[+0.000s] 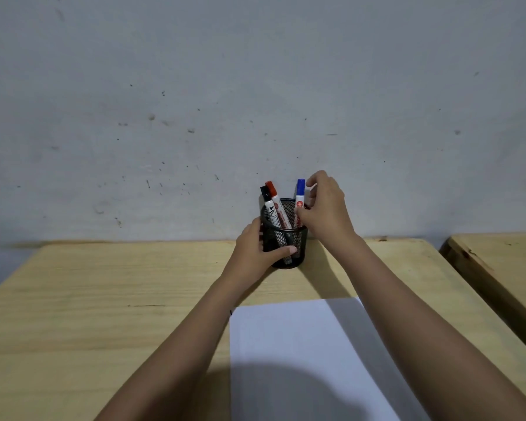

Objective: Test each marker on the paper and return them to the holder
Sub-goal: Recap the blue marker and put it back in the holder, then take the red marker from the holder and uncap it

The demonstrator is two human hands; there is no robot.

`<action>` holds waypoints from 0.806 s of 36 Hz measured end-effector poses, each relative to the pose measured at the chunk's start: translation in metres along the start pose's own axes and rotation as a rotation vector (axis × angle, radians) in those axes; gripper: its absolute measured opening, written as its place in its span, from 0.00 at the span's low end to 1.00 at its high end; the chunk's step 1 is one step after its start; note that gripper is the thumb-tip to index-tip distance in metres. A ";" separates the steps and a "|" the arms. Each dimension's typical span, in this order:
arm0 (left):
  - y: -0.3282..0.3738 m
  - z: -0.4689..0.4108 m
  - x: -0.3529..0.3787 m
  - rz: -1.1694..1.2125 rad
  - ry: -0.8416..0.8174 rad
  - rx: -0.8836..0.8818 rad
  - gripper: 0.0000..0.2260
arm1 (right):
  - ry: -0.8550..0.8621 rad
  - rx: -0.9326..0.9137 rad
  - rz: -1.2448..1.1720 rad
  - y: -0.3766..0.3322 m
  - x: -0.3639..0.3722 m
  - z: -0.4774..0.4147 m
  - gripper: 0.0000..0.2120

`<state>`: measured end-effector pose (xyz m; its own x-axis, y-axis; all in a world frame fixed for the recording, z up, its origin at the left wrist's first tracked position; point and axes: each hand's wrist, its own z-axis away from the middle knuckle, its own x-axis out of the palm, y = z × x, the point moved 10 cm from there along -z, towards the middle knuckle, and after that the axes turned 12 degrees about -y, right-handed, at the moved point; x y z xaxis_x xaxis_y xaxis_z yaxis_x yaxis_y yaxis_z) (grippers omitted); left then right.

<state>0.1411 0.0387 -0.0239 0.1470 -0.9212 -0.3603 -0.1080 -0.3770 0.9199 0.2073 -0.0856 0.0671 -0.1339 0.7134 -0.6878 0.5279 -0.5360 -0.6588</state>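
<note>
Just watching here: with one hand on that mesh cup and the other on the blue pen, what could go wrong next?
1. The mesh holder stands near the table's far edge; pulling the blue marker out at an angle might tip it, though the left hand steadies it.
2. The black marker and red marker lean together and may shift or rattle.
3. The right hand grips the marker by fingertips; it could slip.

Both forearms are bare up to the left hand [252, 244] and right hand [325, 208]; no sleeves, rings or watch show.
</note>
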 end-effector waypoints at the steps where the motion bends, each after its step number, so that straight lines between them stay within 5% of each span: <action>1: -0.001 0.000 0.000 0.003 0.000 0.000 0.30 | 0.025 -0.018 0.009 -0.002 -0.001 0.002 0.15; 6: -0.006 -0.003 0.001 0.013 0.000 -0.007 0.31 | -0.043 -0.074 0.116 -0.012 0.016 0.001 0.04; 18: -0.004 -0.002 0.001 0.003 0.008 0.001 0.27 | -0.098 -0.007 0.359 -0.029 0.030 -0.012 0.11; 29: 0.004 0.004 -0.003 -0.061 0.072 0.013 0.27 | -0.044 -0.020 0.064 -0.020 0.016 -0.003 0.07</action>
<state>0.1365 0.0393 -0.0204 0.2242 -0.8875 -0.4026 -0.1097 -0.4334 0.8945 0.1969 -0.0622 0.0701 -0.1363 0.6572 -0.7413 0.5535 -0.5700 -0.6072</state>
